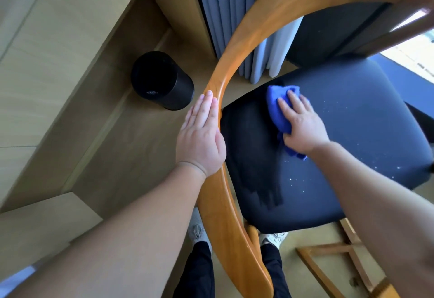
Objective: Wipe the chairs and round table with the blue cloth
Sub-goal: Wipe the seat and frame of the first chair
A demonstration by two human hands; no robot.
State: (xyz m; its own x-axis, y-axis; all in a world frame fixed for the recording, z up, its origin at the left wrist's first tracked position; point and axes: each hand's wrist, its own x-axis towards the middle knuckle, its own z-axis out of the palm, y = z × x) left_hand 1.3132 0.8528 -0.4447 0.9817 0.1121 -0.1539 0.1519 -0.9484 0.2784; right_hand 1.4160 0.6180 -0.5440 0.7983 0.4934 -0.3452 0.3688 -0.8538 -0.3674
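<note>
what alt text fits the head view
A person's right hand presses a crumpled blue cloth onto a chair's dark padded seat, while the left hand rests flat on its curved wooden backrest. A black cylindrical bin stands nearby.

Counted around the one wooden chair (237, 46): two hands, left hand (200, 133) and right hand (303, 126), one blue cloth (278, 109) on its seat, one black bin (164, 80) beside it, two shoes (197, 229) (273, 237) beneath it.
</note>
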